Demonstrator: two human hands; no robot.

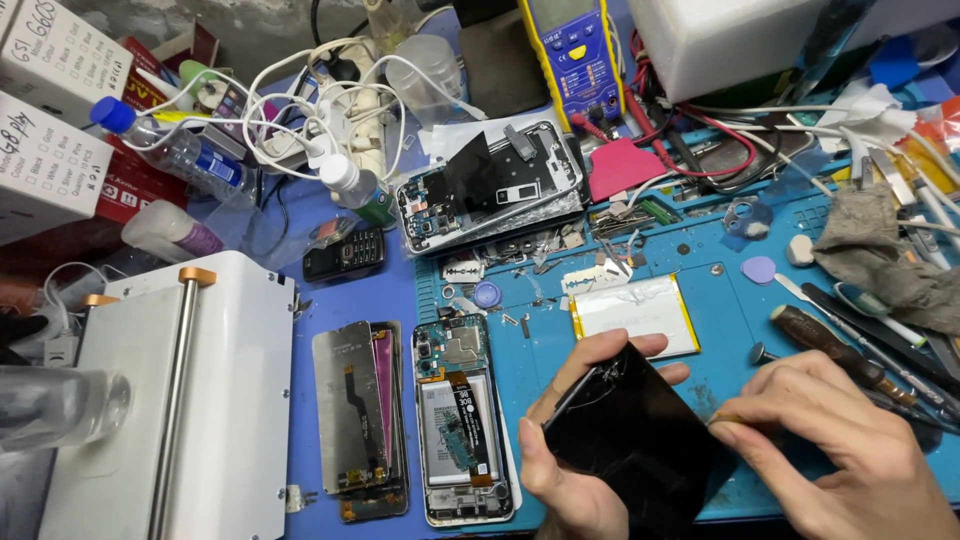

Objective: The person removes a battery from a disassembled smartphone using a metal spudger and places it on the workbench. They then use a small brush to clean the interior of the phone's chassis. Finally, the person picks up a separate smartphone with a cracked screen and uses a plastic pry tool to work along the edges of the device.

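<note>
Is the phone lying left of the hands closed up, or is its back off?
Back off: the silver-framed phone lies with its white battery, green circuit board and orange flex cable exposed on the blue mat.

I see an opened phone point(466, 420) at seven o'clock, a yellow multimeter point(572, 55) at twelve, a grey rag point(880, 255) at three, and a white machine point(170, 400) at nine.

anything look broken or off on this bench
Yes. The black phone screen held in the left hand is cracked, with fine lines fanning across its upper corner. The right hand pinches its right edge. Tiny screws and metal bits lie scattered loose on the blue mat.
</note>
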